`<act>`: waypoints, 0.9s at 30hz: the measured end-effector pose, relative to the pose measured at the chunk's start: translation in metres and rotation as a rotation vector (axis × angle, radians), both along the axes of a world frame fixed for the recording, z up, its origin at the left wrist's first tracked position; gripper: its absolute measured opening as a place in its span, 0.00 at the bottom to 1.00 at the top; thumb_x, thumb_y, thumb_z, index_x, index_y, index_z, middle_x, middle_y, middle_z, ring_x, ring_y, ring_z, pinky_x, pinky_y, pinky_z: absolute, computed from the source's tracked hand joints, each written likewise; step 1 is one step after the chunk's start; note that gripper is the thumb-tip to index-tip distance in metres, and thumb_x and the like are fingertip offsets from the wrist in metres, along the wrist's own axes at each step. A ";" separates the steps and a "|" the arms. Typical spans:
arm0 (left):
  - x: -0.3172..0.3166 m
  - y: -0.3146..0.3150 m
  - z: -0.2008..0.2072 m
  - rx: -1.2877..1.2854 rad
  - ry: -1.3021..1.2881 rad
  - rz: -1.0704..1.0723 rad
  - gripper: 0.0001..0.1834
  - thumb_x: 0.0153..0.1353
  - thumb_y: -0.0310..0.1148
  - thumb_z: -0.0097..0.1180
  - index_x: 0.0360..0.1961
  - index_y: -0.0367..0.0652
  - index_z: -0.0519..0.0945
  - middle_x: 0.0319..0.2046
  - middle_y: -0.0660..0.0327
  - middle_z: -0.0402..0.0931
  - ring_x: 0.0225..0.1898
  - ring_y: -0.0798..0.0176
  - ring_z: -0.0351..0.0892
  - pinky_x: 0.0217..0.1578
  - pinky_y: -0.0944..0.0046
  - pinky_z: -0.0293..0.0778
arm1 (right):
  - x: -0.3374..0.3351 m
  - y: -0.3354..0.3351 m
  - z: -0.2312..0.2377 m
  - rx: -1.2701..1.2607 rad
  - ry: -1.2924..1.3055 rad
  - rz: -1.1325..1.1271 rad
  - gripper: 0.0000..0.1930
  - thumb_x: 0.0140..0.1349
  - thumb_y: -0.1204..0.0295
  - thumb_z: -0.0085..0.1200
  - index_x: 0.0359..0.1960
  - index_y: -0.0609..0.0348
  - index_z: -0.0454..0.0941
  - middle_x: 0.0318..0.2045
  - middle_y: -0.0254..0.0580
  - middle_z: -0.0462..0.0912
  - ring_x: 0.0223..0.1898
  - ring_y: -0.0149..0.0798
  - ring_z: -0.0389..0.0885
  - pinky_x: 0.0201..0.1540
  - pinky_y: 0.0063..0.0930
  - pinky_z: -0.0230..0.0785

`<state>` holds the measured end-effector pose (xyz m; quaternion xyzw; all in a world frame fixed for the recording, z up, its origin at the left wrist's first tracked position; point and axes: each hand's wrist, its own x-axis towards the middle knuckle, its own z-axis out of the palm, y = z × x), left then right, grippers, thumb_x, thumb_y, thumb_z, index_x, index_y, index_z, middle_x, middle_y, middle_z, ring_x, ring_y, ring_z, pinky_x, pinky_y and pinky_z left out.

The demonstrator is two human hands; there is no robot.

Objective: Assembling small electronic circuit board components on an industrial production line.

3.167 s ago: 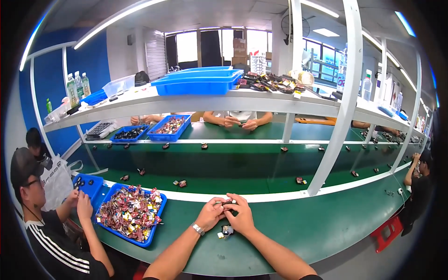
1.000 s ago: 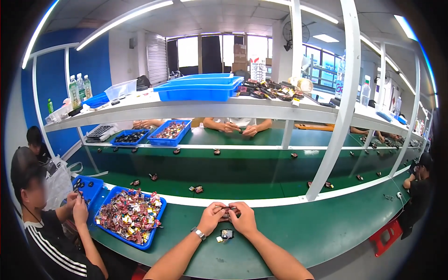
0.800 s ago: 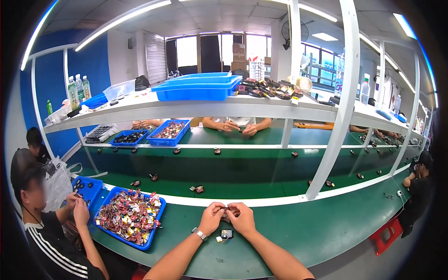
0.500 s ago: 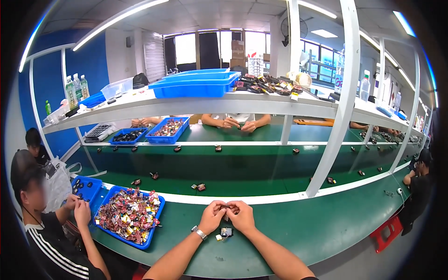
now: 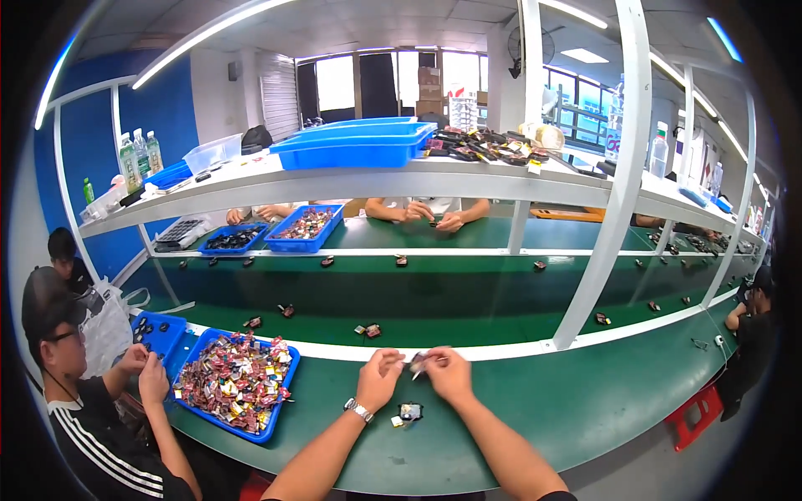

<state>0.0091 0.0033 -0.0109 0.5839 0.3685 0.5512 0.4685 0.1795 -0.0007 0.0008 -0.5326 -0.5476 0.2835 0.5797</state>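
Between thumb and fingers, my right hand [image 5: 449, 373] pinches a small dark electronic part [image 5: 415, 365], slightly blurred and partly covered by the fingers. Just left of that part is my left hand [image 5: 380, 377], its fingers bent and a little apart, with nothing visible in them. A metal-banded watch [image 5: 358, 410] sits on my left wrist. On the green tabletop [image 5: 518, 426], below and between my hands, lies a small dark module [image 5: 410, 411] with a light face. A small pale tab [image 5: 397, 422] is beside it.
A blue tray [image 5: 269, 432] heaped with small red, white and yellow parts stands to my left, near a seated co-worker [image 5: 92, 426]. Beyond the white rail, a green belt [image 5: 451, 321] carries scattered parts. A slanted white post [image 5: 603, 209] rises ahead right, supporting the shelf [image 5: 493, 179].
My hands have moved slightly apart from their closed-together pose, and the dark part is now in my right fingers. Parts on the belt appear slightly further right, as does the whole view.
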 end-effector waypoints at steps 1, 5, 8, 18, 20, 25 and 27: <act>-0.014 0.005 0.001 0.032 0.071 0.149 0.09 0.62 0.24 0.53 0.44 0.36 0.74 0.38 0.56 0.82 0.39 0.68 0.81 0.41 0.67 0.76 | 0.006 0.007 0.007 -0.095 -0.059 -0.070 0.06 0.56 0.76 0.57 0.35 0.63 0.81 0.29 0.41 0.84 0.29 0.30 0.83 0.36 0.24 0.76; -0.037 0.027 -0.001 0.004 0.067 0.438 0.05 0.61 0.25 0.53 0.38 0.37 0.76 0.33 0.59 0.82 0.31 0.69 0.81 0.33 0.69 0.77 | 0.054 0.053 0.009 -0.079 -0.193 -0.294 0.08 0.52 0.73 0.63 0.33 0.64 0.82 0.26 0.42 0.84 0.30 0.34 0.83 0.36 0.29 0.74; -0.040 0.035 -0.008 -0.034 0.058 0.434 0.04 0.62 0.24 0.53 0.38 0.37 0.76 0.32 0.60 0.82 0.29 0.72 0.78 0.28 0.71 0.75 | 0.069 0.083 0.006 -0.172 -0.379 -0.348 0.09 0.51 0.71 0.64 0.32 0.63 0.82 0.29 0.47 0.83 0.34 0.46 0.83 0.41 0.37 0.74; -0.047 0.030 -0.010 -0.006 0.087 0.502 0.05 0.57 0.25 0.55 0.35 0.37 0.78 0.25 0.60 0.81 0.25 0.71 0.78 0.31 0.69 0.75 | -0.088 0.092 -0.001 -0.031 -0.729 -0.167 0.27 0.46 0.55 0.69 0.42 0.62 0.79 0.40 0.52 0.80 0.44 0.51 0.78 0.48 0.40 0.72; -0.038 0.034 -0.006 -0.012 0.083 0.477 0.05 0.57 0.25 0.55 0.35 0.37 0.78 0.25 0.60 0.81 0.25 0.71 0.78 0.30 0.69 0.75 | -0.076 0.100 -0.009 0.008 -0.694 -0.113 0.25 0.44 0.58 0.70 0.40 0.62 0.80 0.39 0.50 0.80 0.44 0.51 0.78 0.48 0.41 0.71; -0.046 0.033 -0.010 -0.001 0.074 0.446 0.06 0.59 0.24 0.53 0.37 0.36 0.77 0.28 0.60 0.81 0.24 0.72 0.75 0.26 0.72 0.72 | -0.028 0.057 -0.001 0.067 -0.326 0.198 0.22 0.45 0.71 0.70 0.44 0.62 0.80 0.33 0.41 0.82 0.35 0.35 0.81 0.43 0.27 0.74; -0.044 0.030 -0.006 -0.007 0.107 0.364 0.07 0.60 0.25 0.54 0.38 0.36 0.77 0.28 0.60 0.81 0.25 0.73 0.76 0.27 0.72 0.73 | -0.005 0.023 0.008 0.008 -0.251 0.258 0.21 0.47 0.72 0.69 0.45 0.61 0.79 0.35 0.40 0.83 0.38 0.34 0.81 0.44 0.27 0.74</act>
